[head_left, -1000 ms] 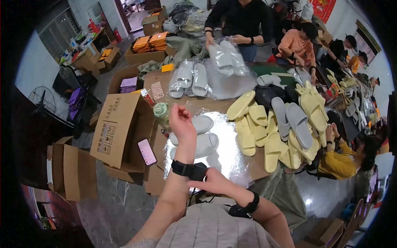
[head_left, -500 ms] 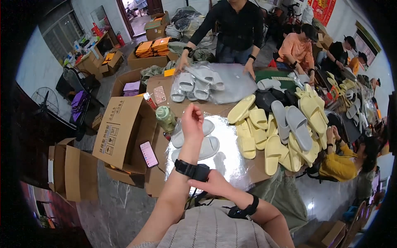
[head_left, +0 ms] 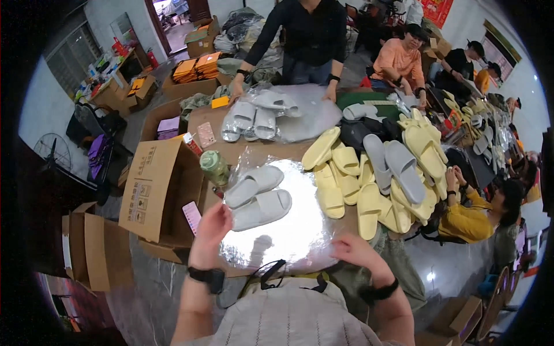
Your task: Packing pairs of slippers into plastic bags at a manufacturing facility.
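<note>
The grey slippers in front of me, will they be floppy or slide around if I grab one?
The grey slippers look thick and moulded, so probably light and only slightly bendy. They lie on a glossy plastic sheet, so a push may make them slide. Flat soles: unlikely to roll or tip.

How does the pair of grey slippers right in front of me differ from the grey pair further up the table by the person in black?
The near grey slippers lie bare on a shiny clear plastic sheet, angled sideways, close to my left hand. The far grey slippers look wrapped in clear plastic, point away from me and lie by the other person's hand. Both pairs are pale grey slides of the same shape.
</note>
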{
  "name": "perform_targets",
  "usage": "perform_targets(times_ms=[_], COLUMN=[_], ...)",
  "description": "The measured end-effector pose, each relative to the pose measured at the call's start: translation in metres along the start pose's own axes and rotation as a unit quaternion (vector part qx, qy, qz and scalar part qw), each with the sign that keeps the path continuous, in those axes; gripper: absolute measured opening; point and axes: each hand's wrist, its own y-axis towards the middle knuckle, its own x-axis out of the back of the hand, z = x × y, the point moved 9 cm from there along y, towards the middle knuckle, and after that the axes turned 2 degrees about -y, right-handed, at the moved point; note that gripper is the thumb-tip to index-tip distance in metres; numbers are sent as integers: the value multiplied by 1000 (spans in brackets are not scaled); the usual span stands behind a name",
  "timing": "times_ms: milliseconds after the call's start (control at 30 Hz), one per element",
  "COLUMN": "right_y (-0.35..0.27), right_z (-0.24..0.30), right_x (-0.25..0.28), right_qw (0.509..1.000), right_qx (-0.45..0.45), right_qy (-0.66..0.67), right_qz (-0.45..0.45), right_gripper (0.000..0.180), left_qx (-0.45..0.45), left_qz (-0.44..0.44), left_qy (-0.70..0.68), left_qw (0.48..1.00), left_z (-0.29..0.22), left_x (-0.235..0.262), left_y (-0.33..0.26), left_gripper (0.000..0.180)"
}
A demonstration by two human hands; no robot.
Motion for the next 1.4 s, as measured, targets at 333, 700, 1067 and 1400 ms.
perform_targets(times_ms=[333,700,1067,1400], right_y=[-144,-137,-119,-107], right_z=[-138,-155,-138,-195], right_x=[6,21,-117,-133], right_qw=[960,954,983,965], right_qx=[-262,-261,-142,-206], right_qy=[90,78,13,-162], right_qz=[49,-125,117,-1], right_gripper=[54,45,57,48], left_qx=[406,474,443,171], left_qz=[31,17,-112,-23], left_qy=[503,564,598,666], left_qw=[763,676,658,726], left_z=[40,52,67,101], left_x=[114,183,203,277], left_y=[-191,-283,-260,-199], left_gripper=[35,39,29,32])
